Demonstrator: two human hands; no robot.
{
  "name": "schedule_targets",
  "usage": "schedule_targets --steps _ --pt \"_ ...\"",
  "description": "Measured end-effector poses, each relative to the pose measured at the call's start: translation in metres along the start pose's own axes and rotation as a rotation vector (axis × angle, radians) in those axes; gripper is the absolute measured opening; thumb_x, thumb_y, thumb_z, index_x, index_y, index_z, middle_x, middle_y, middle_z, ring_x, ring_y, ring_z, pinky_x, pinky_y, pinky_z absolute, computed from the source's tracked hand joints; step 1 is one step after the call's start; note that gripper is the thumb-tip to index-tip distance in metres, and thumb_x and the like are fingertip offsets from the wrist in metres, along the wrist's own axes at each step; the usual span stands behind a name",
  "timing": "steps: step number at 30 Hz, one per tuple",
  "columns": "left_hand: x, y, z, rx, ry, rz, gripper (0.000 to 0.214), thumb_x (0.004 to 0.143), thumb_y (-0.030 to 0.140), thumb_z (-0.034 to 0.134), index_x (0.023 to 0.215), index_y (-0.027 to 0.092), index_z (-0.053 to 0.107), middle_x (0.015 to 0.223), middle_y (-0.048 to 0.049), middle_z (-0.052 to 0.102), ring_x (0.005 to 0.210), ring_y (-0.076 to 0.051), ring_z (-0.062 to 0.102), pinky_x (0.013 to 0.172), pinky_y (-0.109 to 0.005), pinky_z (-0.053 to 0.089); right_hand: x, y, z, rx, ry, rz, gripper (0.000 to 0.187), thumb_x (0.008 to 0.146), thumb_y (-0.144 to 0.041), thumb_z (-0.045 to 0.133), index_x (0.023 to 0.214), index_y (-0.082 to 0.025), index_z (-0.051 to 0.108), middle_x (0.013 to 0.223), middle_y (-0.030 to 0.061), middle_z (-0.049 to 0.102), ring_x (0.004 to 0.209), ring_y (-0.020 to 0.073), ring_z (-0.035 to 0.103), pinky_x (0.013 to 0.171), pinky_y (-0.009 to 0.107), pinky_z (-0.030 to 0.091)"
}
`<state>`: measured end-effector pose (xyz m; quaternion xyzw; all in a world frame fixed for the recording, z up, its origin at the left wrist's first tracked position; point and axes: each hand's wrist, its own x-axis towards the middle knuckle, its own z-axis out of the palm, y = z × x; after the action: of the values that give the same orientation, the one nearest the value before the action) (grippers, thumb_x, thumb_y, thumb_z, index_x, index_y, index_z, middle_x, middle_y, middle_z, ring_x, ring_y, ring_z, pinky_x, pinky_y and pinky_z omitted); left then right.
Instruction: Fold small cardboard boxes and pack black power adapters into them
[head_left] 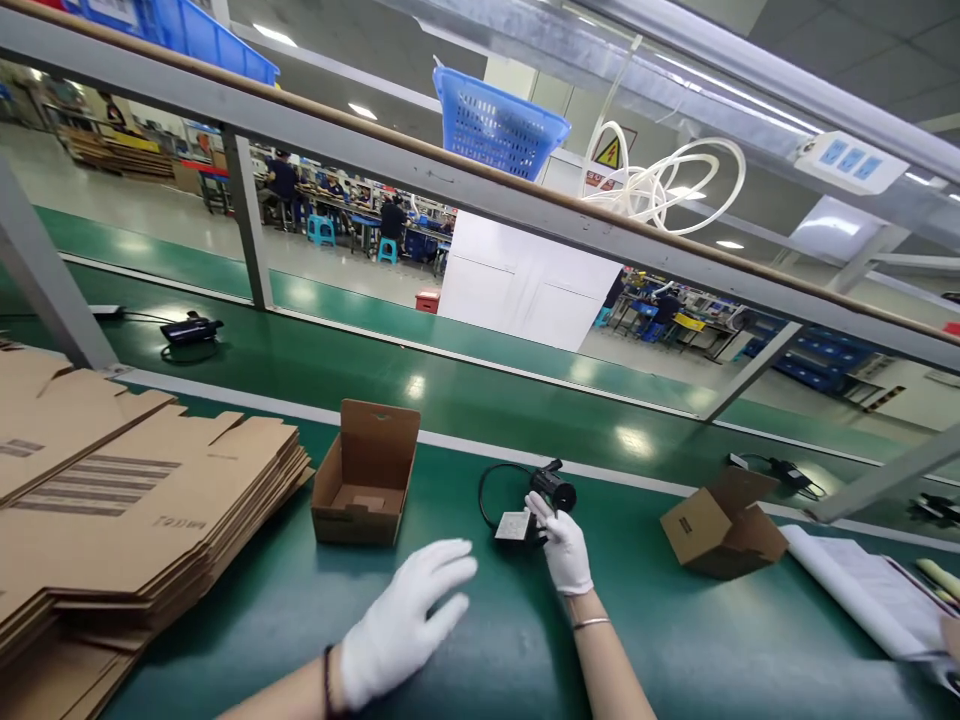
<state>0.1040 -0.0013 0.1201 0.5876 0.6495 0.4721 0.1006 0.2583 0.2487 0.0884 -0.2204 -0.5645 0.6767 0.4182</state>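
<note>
My right hand [565, 545], in a white glove, is closed around a small black device [553, 489] with a coiled black cable [491, 482] and a grey block at its base, lifted just off the green bench [675, 640]. In a white glove too, my left hand [405, 622] hovers open above the bench, fingers spread and empty, pointing toward the device. An open brown cardboard box [365, 472] stands upright to the left of the device, its lid flap raised and its inside bare.
A tall stack of flat cardboard blanks [112, 510] fills the left. Another brown box [721, 525] lies tilted at the right, beside white paper sheets [862, 590]. Black devices with cables [191, 328] lie on the green conveyor behind. Grey frame posts stand at the bench's far edge.
</note>
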Motion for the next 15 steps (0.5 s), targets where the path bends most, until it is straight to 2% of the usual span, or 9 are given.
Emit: schedule_targets --steps 2,3,5,7,8,10,12,13,15 --pt "0.041 0.007 0.018 -0.460 -0.069 -0.284 0.040 0.084 0.043 0.065 0.120 0.026 0.066 0.136 -0.0073 0.059 0.130 -0.026 0.050 0.116 -0.044 0.032 -0.021 -0.006 0.010 -0.089 -0.075 -0.057 0.031 0.071 -0.043 0.068 0.091 -0.019 0.071 0.113 0.0149 0.072 0.110 0.0327 0.064 0.098 0.048 0.048" --pt "0.060 0.009 0.026 -0.689 -0.090 -0.430 0.048 0.076 0.047 0.072 0.118 0.024 0.066 0.135 -0.0091 0.060 0.130 -0.028 0.049 0.116 -0.046 0.031 -0.029 -0.008 0.015 -0.183 -0.105 -0.105 0.029 0.073 -0.046 0.065 0.083 -0.019 0.069 0.106 0.0148 0.073 0.106 0.0329 0.066 0.093 0.047 0.050" --pt "0.091 0.011 0.041 -0.896 -0.165 -0.526 0.056 0.070 0.058 0.074 0.108 0.018 0.068 0.120 -0.0122 0.067 0.121 -0.031 0.055 0.109 -0.047 0.038 -0.041 -0.012 0.023 -0.400 -0.154 -0.204 0.033 0.075 -0.051 0.061 0.063 -0.020 0.059 0.078 0.0104 0.072 0.082 0.0297 0.068 0.077 0.042 0.053" --pt "0.110 0.012 0.052 -1.007 -0.213 -0.539 0.062 0.066 0.069 0.071 0.094 0.013 0.069 0.099 -0.0123 0.071 0.102 -0.029 0.064 0.098 -0.045 0.046 -0.048 -0.017 0.032 -0.552 -0.193 -0.250 0.037 0.070 -0.048 0.064 0.051 -0.022 0.047 0.054 0.0025 0.058 0.059 0.0216 0.059 0.062 0.035 0.049" --pt "0.115 0.012 0.055 -1.064 -0.216 -0.545 0.065 0.064 0.072 0.071 0.089 0.012 0.068 0.090 -0.0116 0.071 0.093 -0.027 0.066 0.092 -0.043 0.049 -0.050 -0.020 0.037 -0.621 -0.219 -0.259 0.036 0.069 -0.044 0.066 0.049 -0.022 0.044 0.050 0.0001 0.053 0.055 0.0186 0.054 0.059 0.032 0.046" --pt "0.118 0.015 0.057 -1.169 -0.169 -0.551 0.067 0.058 0.073 0.074 0.088 0.013 0.067 0.085 -0.0096 0.070 0.081 -0.023 0.066 0.083 -0.038 0.051 -0.053 -0.032 0.049 -0.823 -0.276 -0.290 0.032 0.070 -0.039 0.063 0.050 -0.022 0.046 0.054 0.0006 0.053 0.057 0.0174 0.052 0.061 0.030 0.044" --pt "0.115 0.019 0.054 -1.253 -0.073 -0.527 0.066 0.055 0.066 0.080 0.095 0.016 0.065 0.088 -0.0067 0.069 0.080 -0.020 0.065 0.080 -0.034 0.051 -0.053 -0.048 0.061 -1.085 -0.357 -0.310 0.021 0.073 -0.038 0.061 0.062 -0.020 0.058 0.068 0.0045 0.061 0.069 0.0204 0.057 0.067 0.032 0.045" --pt "0.112 0.021 0.050 -1.285 -0.018 -0.505 0.064 0.055 0.061 0.083 0.098 0.017 0.064 0.090 -0.0053 0.068 0.081 -0.018 0.065 0.081 -0.032 0.050 -0.053 -0.058 0.066 -1.188 -0.403 -0.298 0.021 0.075 -0.039 0.061 0.075 -0.019 0.064 0.077 0.0064 0.065 0.076 0.0224 0.060 0.071 0.032 0.046" --pt "0.107 0.026 0.039 -1.325 0.079 -0.467 0.060 0.054 0.051 0.087 0.098 0.019 0.062 0.090 -0.0033 0.067 0.085 -0.018 0.065 0.084 -0.032 0.050 -0.050 -0.075 0.072 -1.299 -0.495 -0.223 0.038 0.077 -0.046 0.065 0.103 -0.018 0.066 0.095 0.0087 0.068 0.088 0.0256 0.064 0.076 0.033 0.047"
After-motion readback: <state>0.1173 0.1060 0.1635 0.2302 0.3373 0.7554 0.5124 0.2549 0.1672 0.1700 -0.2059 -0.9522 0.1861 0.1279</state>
